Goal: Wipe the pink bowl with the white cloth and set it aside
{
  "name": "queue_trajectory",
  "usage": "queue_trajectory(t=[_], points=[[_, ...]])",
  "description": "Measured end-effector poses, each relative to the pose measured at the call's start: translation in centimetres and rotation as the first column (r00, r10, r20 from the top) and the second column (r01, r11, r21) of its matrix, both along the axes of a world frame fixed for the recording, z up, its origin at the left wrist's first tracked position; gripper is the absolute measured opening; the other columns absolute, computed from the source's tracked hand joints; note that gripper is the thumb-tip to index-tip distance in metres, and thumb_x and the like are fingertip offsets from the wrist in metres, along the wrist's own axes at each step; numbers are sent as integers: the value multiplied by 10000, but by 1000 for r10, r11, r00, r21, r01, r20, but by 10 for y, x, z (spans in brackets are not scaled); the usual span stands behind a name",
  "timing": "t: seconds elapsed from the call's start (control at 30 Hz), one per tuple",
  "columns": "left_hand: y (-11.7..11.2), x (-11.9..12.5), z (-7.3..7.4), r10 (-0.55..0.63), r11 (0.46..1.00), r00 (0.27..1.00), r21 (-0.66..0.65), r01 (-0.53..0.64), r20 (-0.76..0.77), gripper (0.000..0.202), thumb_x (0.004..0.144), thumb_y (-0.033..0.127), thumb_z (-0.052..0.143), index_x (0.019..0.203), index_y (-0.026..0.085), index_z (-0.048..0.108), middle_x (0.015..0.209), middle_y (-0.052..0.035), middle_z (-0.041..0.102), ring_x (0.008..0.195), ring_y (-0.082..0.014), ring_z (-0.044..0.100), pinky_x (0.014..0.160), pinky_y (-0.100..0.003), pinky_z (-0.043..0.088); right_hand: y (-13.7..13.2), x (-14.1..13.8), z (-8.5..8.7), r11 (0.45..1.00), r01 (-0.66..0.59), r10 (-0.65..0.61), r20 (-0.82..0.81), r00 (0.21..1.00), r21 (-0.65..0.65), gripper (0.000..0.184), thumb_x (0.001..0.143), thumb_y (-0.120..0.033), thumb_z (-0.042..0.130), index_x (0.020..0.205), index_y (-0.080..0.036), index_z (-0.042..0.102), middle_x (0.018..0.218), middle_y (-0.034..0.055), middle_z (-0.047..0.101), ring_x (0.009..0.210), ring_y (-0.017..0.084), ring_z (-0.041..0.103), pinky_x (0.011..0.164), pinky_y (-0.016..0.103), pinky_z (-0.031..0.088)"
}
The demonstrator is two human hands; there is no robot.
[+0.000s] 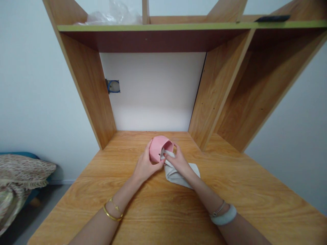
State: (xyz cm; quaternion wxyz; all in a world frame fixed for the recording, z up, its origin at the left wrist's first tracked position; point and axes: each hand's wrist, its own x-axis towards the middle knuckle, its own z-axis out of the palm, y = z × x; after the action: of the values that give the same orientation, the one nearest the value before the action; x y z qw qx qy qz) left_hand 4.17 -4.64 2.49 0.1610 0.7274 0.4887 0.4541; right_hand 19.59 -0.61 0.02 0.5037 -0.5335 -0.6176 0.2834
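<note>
My left hand (pixel 146 165) is wrapped round a pink cup (pixel 157 148) and holds it tilted, its mouth turned to the right, just above the wooden desk (pixel 163 207). A pale grey cloth (pixel 178 175) is gripped in my right hand (pixel 178 161), whose fingers press part of it into the cup's mouth. The rest of the cloth hangs down under my right wrist onto the desk top.
Wooden shelf uprights (pixel 89 88) rise at both sides of the desk's back, with a green-edged shelf (pixel 178 26) overhead carrying clear plastic (pixel 112 15). A wall socket (pixel 113 86) sits at the back left. A patterned blanket (pixel 20 177) lies at the far left.
</note>
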Motion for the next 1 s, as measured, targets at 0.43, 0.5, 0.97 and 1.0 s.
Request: queue_trajectory(t=[0.43, 0.5, 0.97, 1.0], points=[[-9, 0, 9, 65, 997, 965, -30, -75, -252, 815, 673, 449, 610, 1361, 199, 252, 1096, -86, 614, 938, -258, 602, 786, -351, 469, -16, 15, 27, 988, 140, -157, 497, 854, 70, 730, 752, -338, 533, 1368, -147, 192, 827, 82, 661, 730, 234, 630, 626, 298, 436], [-9, -1, 10, 88, 994, 959, -36, -101, -269, 796, 680, 441, 598, 1359, 202, 258, 1063, -79, 629, 903, -254, 614, 767, -349, 473, -20, 14, 30, 981, 161, -194, 599, 777, 108, 722, 771, -369, 516, 1380, -176, 178, 761, 59, 659, 706, 242, 632, 599, 289, 421], [-8, -5, 9, 146, 987, 926, -10, -159, -347, 755, 676, 468, 591, 1328, 187, 333, 1012, -81, 653, 870, -265, 625, 767, -350, 467, -18, 9, 16, 998, -46, 56, 551, 832, -32, 962, 655, -382, 634, 1398, -169, 60, 1089, 125, 600, 917, 256, 603, 701, 312, 432], [-9, -4, 10, 143, 987, 921, -11, -158, -361, 752, 675, 469, 593, 1324, 187, 339, 1012, -83, 653, 870, -267, 626, 766, -350, 466, -17, 9, 14, 998, -53, 68, 527, 847, -45, 951, 663, -351, 628, 1397, -165, 53, 1084, 121, 602, 905, 243, 606, 700, 303, 433]])
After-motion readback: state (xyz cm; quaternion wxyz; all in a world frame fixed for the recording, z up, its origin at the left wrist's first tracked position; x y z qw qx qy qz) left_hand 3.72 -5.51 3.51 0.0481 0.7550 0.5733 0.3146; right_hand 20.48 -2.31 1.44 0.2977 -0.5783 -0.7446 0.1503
